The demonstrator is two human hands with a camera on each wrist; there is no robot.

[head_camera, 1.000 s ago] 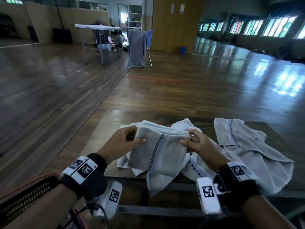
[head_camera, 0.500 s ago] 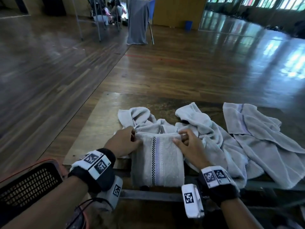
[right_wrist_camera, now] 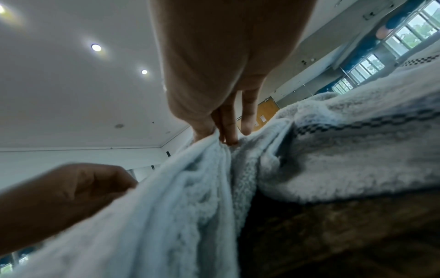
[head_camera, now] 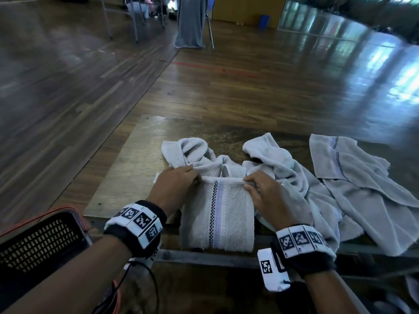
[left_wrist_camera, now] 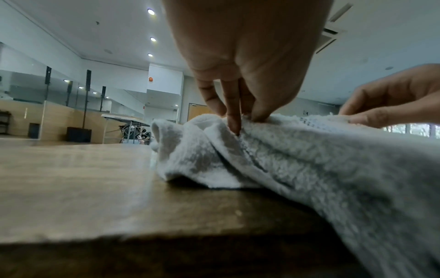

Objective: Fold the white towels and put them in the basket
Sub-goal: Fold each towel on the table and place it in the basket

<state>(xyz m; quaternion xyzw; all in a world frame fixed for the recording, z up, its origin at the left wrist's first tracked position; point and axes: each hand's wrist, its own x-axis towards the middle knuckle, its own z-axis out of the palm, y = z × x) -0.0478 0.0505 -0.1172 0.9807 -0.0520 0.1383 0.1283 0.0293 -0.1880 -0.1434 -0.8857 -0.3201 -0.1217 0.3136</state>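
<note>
A folded white towel with a checked and lilac stripe lies at the table's near edge, its lower end hanging over. My left hand pinches its far left corner, and my right hand pinches the far right corner. In the left wrist view the left fingers grip the towel edge. In the right wrist view the right fingers pinch the fold of the towel. A black mesh basket with an orange rim sits low at the left.
Crumpled white towels lie behind the folded one, and another towel is spread at the right of the wooden table. Beyond is a wooden floor with a draped chair far off.
The folded towel came down from mid-air and now lies on the table edge. Both hands keep hold of its far corners. The head view tilted downward.
</note>
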